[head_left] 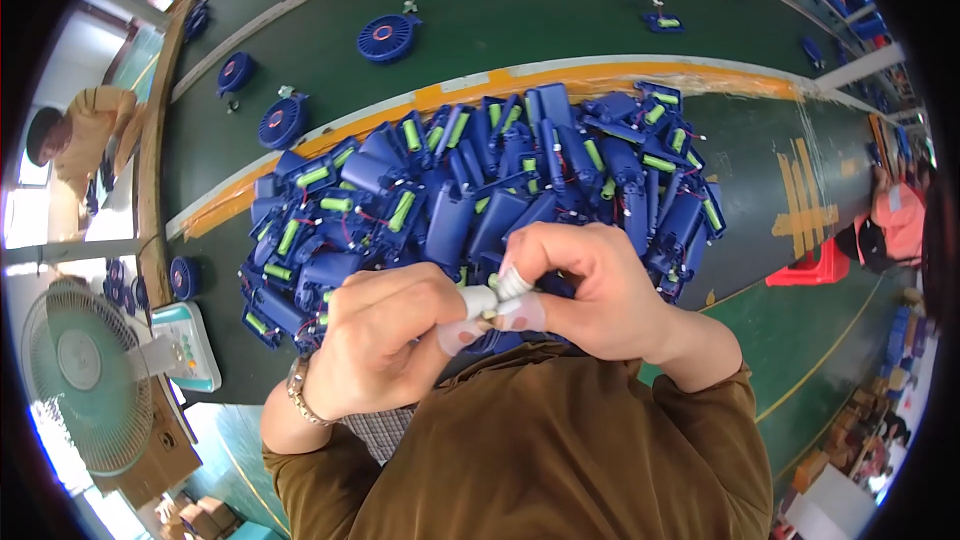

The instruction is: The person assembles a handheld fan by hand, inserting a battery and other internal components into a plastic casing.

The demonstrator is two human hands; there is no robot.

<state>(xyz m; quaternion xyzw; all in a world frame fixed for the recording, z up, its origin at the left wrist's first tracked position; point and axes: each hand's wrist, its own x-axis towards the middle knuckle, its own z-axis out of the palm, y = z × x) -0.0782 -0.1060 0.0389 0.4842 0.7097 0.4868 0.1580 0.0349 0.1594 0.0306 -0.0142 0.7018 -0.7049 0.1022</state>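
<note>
My left hand [385,335] and my right hand [595,285] meet in front of my chest, fingertips pinched together. White tape or finger covers wrap several of the fingertips. A small pale object seems to sit between them, mostly hidden, and its kind does not show. Just beyond and below my hands lies a heap of blue plastic housings [450,225]. Many hold a green cylindrical battery [402,211] with thin wires. Neither hand appears to grip a housing from the heap.
Past an orange-taped ledge [440,95] runs a green conveyor belt [500,25] carrying blue round fan parts [388,38]. At left are a standing fan [85,360], a white tray [190,340] and a seated person [85,140]. A red stool [810,268] stands at right.
</note>
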